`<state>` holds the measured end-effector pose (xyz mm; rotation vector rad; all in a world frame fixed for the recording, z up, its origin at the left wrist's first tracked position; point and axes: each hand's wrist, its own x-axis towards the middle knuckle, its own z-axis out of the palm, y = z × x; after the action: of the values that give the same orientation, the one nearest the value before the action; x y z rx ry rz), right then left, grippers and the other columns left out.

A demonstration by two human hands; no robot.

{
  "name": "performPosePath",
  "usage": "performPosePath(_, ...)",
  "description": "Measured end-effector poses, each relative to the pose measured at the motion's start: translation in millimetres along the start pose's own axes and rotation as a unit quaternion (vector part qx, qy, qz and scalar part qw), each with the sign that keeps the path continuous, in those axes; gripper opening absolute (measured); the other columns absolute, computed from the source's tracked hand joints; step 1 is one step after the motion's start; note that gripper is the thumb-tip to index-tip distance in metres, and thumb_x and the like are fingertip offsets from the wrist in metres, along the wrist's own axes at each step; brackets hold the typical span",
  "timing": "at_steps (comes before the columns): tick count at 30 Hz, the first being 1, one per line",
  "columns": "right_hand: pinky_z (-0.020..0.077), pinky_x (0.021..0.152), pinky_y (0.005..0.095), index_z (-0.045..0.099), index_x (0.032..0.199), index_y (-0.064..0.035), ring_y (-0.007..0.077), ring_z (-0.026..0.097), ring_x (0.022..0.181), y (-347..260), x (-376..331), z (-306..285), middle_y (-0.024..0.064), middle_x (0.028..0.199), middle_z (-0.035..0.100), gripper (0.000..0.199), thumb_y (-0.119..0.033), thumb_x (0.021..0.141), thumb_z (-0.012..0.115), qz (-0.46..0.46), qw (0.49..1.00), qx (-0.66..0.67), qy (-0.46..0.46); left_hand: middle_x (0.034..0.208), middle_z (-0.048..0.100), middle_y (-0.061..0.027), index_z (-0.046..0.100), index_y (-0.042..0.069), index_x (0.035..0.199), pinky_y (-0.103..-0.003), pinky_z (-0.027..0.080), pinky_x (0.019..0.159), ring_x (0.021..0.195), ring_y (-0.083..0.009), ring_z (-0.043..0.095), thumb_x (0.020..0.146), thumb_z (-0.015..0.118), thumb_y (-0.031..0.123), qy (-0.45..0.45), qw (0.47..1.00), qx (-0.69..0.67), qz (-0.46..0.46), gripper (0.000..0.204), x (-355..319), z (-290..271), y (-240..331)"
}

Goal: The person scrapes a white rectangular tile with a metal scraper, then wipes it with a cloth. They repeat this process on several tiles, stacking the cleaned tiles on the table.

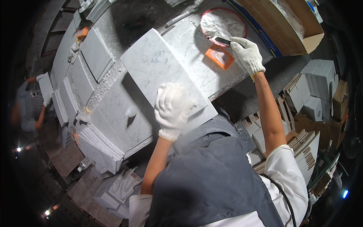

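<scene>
My left hand, in a white knit glove, lies flat with its fingers stretched out on a white, grey-veined marble tile. Another pale tile edge shows under that tile on my side. At the right, my gloved right hand is closed round the dark handle of a putty knife. Its blade end is at the near rim of a red-rimmed bowl filled with white powder or paste. Just below the knife sits an orange sponge-like block with a pale label.
Leaning marble tiles stand at the left, near a small white lump. An open cardboard box is at the upper right. White cartons stand below it. Far left, another person in gloves holds a white tile.
</scene>
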<state>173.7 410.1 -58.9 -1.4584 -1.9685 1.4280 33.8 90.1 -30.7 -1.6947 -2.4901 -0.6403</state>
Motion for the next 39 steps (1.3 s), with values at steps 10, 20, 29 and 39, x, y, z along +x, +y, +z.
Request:
performPosePath(10, 0.0526, 0.066, 0.0248, 0.074, 0.125, -0.0016, 0.008, 0.065, 0.075, 4.1, -3.9, -2.8, 0.0026, 0.089, 0.074, 0.033, -0.021, 0.097, 0.072, 0.054, 0.984, 0.169, -0.033, 0.14, 0.058, -0.0097, 0.063, 0.013, 0.138, -0.051, 0.033, 0.12, 0.138, -0.0348, 0.047, 0.09, 0.075, 0.047, 0.013, 0.999, -0.033, 0.009, 0.06, 5.0, -1.2, 0.4)
performPosePath(20, 0.0512, 0.067, 0.0226, 0.073, 0.126, -0.0002, 0.0055, 0.061, 0.074, -18.7, -105.4, -1.7, 0.0005, 0.094, 0.073, 0.031, -0.017, 0.1, 0.072, 0.114, 0.949, 0.264, -0.129, 0.137, 0.064, -0.0137, 0.063, 0.006, 0.136, -0.05, 0.038, 0.119, 0.132, -0.0329, 0.057, 0.081, 0.086, 0.03, 0.042, 0.998, -0.034, 0.017, 0.065, 9.9, -9.1, 7.0)
performPosePath(29, 0.0525, 0.063, 0.0221, 0.071, 0.13, -0.0007, 0.0053, 0.06, 0.07, -22.2, -144.2, 26.2, -0.0003, 0.086, 0.069, 0.034, -0.019, 0.101, 0.072, 0.059, 0.969, 0.203, -0.124, 0.139, 0.058, -0.0091, 0.065, 0.012, 0.136, -0.048, 0.032, 0.123, 0.14, -0.0305, 0.046, 0.088, 0.077, 0.04, 0.018, 1.0, -0.012, -0.008, 0.057, 3.0, -2.9, 4.3)
performPosePath(39, 0.0548, 0.074, 0.0269, 0.075, 0.12, -0.0019, 0.011, 0.067, 0.08, -26.8, -152.8, 36.8, 0.0068, 0.097, 0.075, 0.027, -0.011, 0.095, 0.077, -0.194, 0.981, -0.003, -0.017, 0.136, 0.06, -0.0083, 0.064, 0.013, 0.136, -0.049, 0.034, 0.122, 0.137, -0.0286, 0.05, 0.087, 0.078, 0.038, 0.033, 0.999, -0.029, 0.007, 0.057, 4.6, -4.8, 3.5)
